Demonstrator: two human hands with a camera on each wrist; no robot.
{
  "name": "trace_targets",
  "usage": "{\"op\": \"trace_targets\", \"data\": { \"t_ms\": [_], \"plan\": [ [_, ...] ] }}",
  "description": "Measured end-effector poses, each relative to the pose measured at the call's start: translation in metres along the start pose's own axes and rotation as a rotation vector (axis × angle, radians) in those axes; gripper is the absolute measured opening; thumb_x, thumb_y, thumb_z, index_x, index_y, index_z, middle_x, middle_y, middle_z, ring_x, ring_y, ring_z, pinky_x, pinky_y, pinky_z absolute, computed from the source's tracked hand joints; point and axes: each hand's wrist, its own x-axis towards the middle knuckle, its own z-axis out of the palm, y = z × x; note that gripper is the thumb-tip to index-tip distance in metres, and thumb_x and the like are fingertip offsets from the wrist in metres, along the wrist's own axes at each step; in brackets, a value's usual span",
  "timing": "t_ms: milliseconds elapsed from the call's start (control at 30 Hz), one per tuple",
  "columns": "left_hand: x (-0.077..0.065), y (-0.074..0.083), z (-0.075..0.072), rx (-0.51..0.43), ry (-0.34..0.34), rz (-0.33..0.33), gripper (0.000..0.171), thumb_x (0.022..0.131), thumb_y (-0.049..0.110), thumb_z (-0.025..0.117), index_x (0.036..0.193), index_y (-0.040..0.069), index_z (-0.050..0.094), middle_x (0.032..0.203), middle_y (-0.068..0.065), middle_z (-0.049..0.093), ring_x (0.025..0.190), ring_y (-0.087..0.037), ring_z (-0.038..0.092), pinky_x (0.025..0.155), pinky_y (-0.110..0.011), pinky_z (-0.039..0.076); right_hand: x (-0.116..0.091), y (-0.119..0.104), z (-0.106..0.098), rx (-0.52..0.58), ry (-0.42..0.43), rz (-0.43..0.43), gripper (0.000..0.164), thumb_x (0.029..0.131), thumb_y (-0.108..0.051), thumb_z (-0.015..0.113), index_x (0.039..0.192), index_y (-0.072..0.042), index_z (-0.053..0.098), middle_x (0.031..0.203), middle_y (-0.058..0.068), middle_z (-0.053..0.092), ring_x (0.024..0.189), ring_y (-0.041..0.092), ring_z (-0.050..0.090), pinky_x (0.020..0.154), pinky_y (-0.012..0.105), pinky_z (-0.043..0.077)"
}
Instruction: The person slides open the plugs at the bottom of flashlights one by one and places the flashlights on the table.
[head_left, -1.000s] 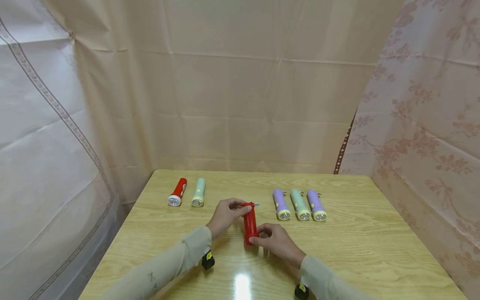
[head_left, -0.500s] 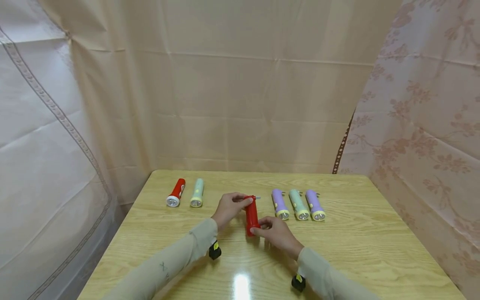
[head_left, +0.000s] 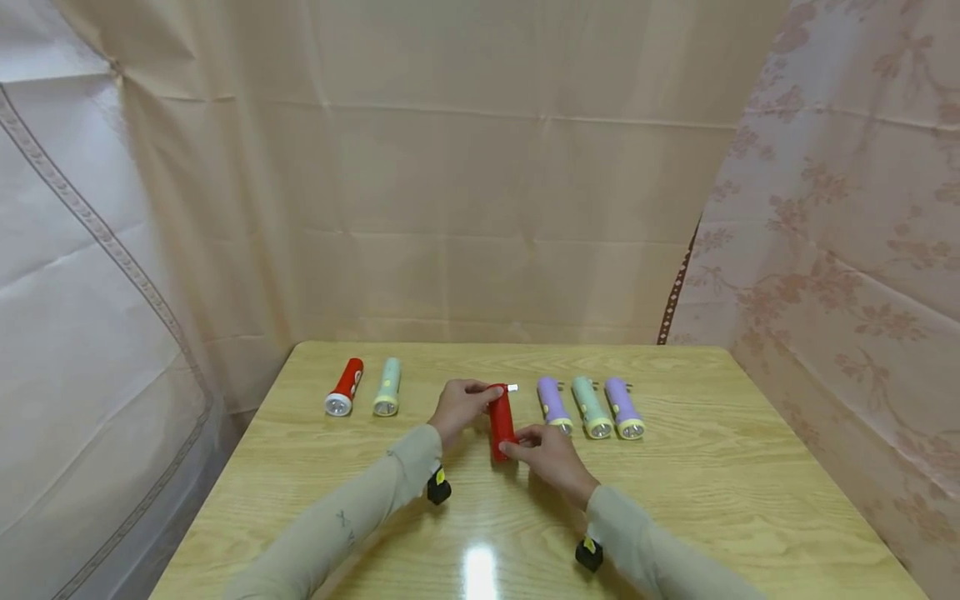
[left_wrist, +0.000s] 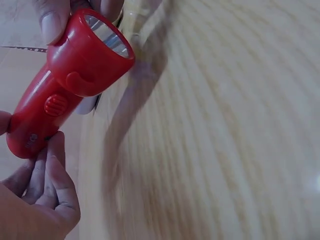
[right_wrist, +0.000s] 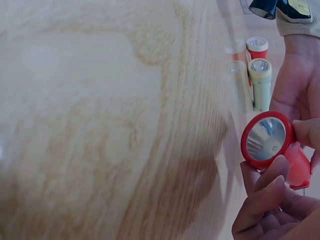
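All-red torch (head_left: 501, 427), one: held over the table (head_left: 720, 475), between both hands; long axis running away from the person, head end nearer, tail farther. Left hand (head_left: 459, 409): pinches the tail, from the left. Right hand (head_left: 552, 461): pinches the head end, from the right. White-rimmed torch (head_left: 347, 383): well apart, to the left.

The place seems to be a small corner enclosed by cloth: a beige curtain (head_left: 487, 208) hangs behind the wood-patterned surface (head_left: 735, 467), a pale cloth (head_left: 67, 333) is on the left, and a flowered cloth (head_left: 847, 250) on the right. Whether it is inside a home or a workshop, one cannot tell.
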Motion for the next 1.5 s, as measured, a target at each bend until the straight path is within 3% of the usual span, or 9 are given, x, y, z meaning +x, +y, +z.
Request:
{"op": "trace_targets", "data": {
  "t_ms": [233,400,633,767,1033,1233,1500],
  "plan": [
    [0.011,0.0,0.005,-0.016,0.022,-0.032,0.031,0.093,0.029,0.079,0.106,0.002,0.075,0.097,-0.009,0.074,0.082,-0.019,0.071,0.085,-0.044,0.058,0.006,0.0,0.0,-0.013,0.031,0.022,0.041,0.09,-0.039,0.08,0.113,-0.005,0.074,0.099,0.002,0.072,0.088,0.019,0.061,0.076,0.033,0.051],
    [0.016,0.0,0.009,-0.019,0.023,-0.044,0.032,0.092,0.028,0.079,0.107,0.001,0.075,0.098,-0.01,0.074,0.082,-0.02,0.071,0.084,-0.044,0.059,0.009,0.001,-0.002,-0.008,0.056,0.033,0.042,0.089,-0.039,0.082,0.11,-0.004,0.074,0.094,0.002,0.072,0.083,0.018,0.06,0.07,0.031,0.05],
    [0.026,0.003,0.012,0.022,0.03,-0.063,0.032,0.092,0.029,0.079,0.107,0.001,0.075,0.095,-0.01,0.074,0.08,-0.02,0.07,0.08,-0.042,0.059,0.013,-0.001,-0.006,0.033,0.064,0.053,0.041,0.091,-0.036,0.08,0.112,-0.003,0.072,0.089,0.007,0.074,0.056,0.017,0.058,0.053,0.029,0.046],
    [0.031,0.006,0.013,0.026,0.027,-0.065,0.035,0.091,0.029,0.079,0.11,0.0,0.074,0.097,-0.01,0.073,0.081,-0.021,0.071,0.081,-0.043,0.059,0.017,-0.001,-0.008,0.033,0.076,0.046,0.04,0.091,-0.035,0.08,0.112,-0.002,0.071,0.09,0.007,0.075,0.049,0.016,0.054,0.048,0.028,0.044],
    [0.039,0.005,0.016,0.011,0.025,-0.094,0.034,0.09,0.029,0.08,0.11,0.002,0.074,0.099,-0.01,0.074,0.083,-0.02,0.071,0.083,-0.043,0.059,0.025,0.004,-0.005,-0.044,0.12,0.007,0.034,0.092,-0.034,0.08,0.108,-0.004,0.074,0.086,0.002,0.073,0.056,0.015,0.059,0.052,0.029,0.048],
    [0.042,0.004,0.017,0.033,0.042,-0.089,0.033,0.091,0.027,0.08,0.11,0.0,0.075,0.099,-0.011,0.075,0.082,-0.02,0.072,0.08,-0.04,0.06,0.028,0.001,-0.004,-0.132,0.144,-0.026,0.033,0.092,-0.035,0.08,0.105,-0.005,0.074,0.088,0.002,0.073,0.074,0.014,0.063,0.062,0.03,0.051],
    [0.052,0.001,0.019,0.071,0.071,-0.098,0.034,0.091,0.03,0.08,0.106,0.0,0.076,0.096,-0.01,0.074,0.082,-0.017,0.069,0.075,-0.034,0.059,0.032,-0.002,-0.008,-0.19,0.177,-0.028,0.032,0.091,-0.036,0.08,0.103,-0.007,0.074,0.086,0.002,0.074,0.072,0.014,0.064,0.061,0.03,0.051]
  ]
}}
